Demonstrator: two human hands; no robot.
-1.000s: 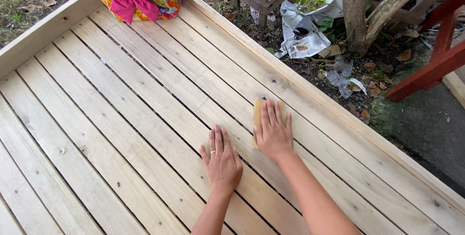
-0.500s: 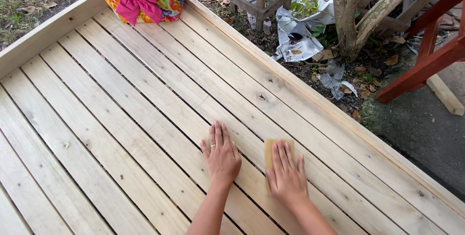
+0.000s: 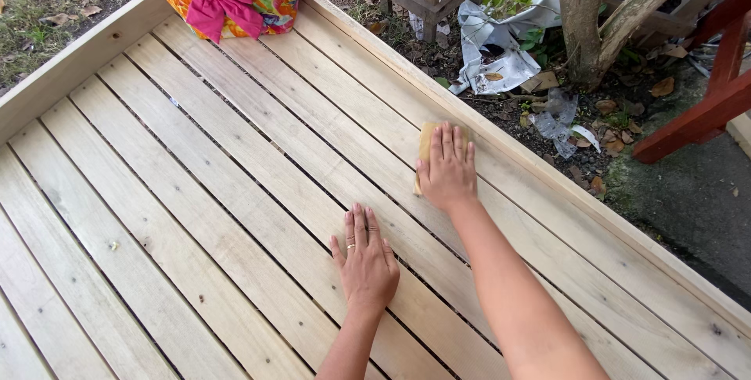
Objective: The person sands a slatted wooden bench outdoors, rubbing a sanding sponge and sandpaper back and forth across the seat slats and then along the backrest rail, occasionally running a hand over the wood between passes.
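Sandpaper (image 3: 426, 145) under flat right hand (image 3: 447, 169)

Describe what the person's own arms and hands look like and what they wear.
Both forearms are bare, with no sleeves showing and no gloves. The left hand wears a thin ring on one finger. The right hand shows no ring, watch or bracelet. No wristwear shows on either arm.

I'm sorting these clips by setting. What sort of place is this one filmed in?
Probably a backyard or garden: a slatted wooden platform sits outdoors beside a tree trunk, with grass and leaf litter around it.
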